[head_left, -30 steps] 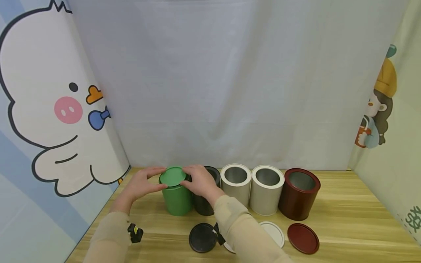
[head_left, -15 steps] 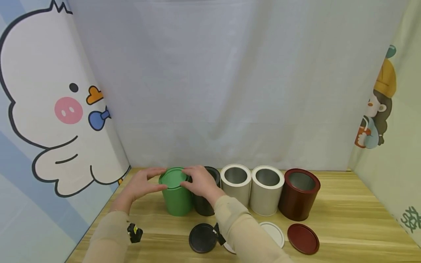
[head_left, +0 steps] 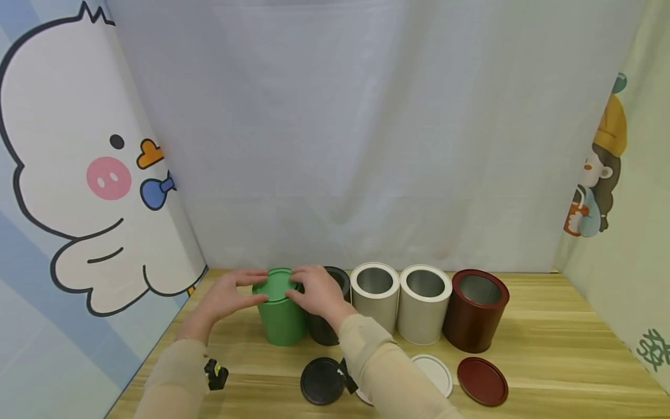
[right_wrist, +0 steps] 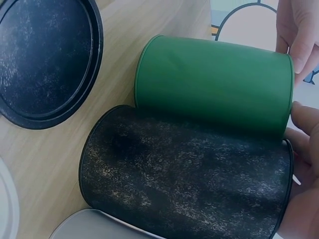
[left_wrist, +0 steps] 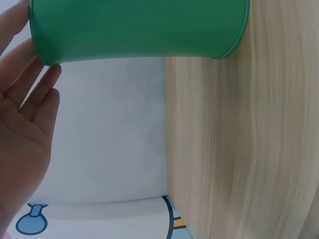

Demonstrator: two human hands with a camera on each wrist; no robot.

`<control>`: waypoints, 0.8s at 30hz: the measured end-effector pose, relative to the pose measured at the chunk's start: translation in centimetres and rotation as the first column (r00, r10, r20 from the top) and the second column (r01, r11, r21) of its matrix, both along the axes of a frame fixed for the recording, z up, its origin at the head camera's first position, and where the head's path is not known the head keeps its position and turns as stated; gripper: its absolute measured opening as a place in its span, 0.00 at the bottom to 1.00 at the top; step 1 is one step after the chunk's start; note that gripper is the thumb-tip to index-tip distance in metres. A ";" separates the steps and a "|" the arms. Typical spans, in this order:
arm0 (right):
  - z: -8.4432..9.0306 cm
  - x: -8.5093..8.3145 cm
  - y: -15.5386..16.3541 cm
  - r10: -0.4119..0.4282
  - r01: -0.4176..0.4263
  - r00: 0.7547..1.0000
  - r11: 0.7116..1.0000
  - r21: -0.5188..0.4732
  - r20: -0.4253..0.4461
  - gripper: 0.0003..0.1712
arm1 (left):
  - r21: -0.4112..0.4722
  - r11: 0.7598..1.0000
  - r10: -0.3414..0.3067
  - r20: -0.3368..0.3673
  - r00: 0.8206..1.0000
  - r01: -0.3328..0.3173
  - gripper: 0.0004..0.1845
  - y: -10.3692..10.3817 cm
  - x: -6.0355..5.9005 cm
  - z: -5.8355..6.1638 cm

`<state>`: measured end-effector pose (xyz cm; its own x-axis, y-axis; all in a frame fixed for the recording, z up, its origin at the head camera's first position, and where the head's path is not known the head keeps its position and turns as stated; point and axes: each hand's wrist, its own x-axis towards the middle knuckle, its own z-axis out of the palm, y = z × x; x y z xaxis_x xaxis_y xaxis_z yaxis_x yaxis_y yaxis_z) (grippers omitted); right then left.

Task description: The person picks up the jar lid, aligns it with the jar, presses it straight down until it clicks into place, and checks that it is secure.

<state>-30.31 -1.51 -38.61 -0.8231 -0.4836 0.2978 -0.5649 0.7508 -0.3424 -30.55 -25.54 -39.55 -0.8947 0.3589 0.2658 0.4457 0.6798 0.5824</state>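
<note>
A green can (head_left: 282, 323) stands at the left end of a row of cans, its green lid (head_left: 275, 286) lying flat on top. My left hand (head_left: 227, 297) touches the lid's left side, fingertips and thumb over its edge. In the left wrist view, extended fingers (left_wrist: 42, 94) reach the green can's top rim. My right hand (head_left: 319, 291) mirrors it from the right, finger and thumb tips on the lid's edge, partly over the black can (head_left: 323, 329). The right wrist view shows the green and black cans side by side with right fingers at the top rims.
Two white cans (head_left: 379, 305) and a dark red can (head_left: 475, 320) continue the row, all lidless. In front lie a black lid (head_left: 321, 381), a white lid (head_left: 434, 372), another white lid mostly hidden by the right sleeve, and a dark red lid (head_left: 482, 381). A grey curtain (head_left: 366, 145) hangs behind.
The green lid has sunk slightly from a raised position onto the green can. Both hands have moved slightly inward over its edge; the other cans and lids stay put.
</note>
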 end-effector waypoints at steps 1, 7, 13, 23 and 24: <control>0.0 0.0 0.0 -0.006 0.006 1.000 1.000 0.007 -0.003 0.21 | -0.003 1.000 -0.003 0.003 1.000 0.003 0.29 0.0 0.0 0.0; 0.1 0.0 -0.2 -0.025 0.025 1.000 0.999 0.038 -0.013 0.20 | -0.003 1.000 -0.013 0.028 1.000 0.013 0.29 0.0 -0.2 0.1; 0.1 0.1 -0.3 -0.032 0.033 0.999 0.998 0.045 -0.007 0.19 | -0.013 1.000 -0.013 0.043 0.999 0.013 0.30 -0.1 -0.2 0.2; 0.2 0.2 -0.3 -0.050 0.050 0.999 0.997 0.054 0.000 0.19 | 0.000 1.000 0.004 0.106 0.994 -0.004 0.31 0.3 0.1 0.7; 0.2 0.2 -0.4 -0.051 0.051 0.999 0.997 0.056 0.002 0.19 | -0.002 1.000 0.008 0.112 0.994 -0.008 0.31 0.3 0.1 0.7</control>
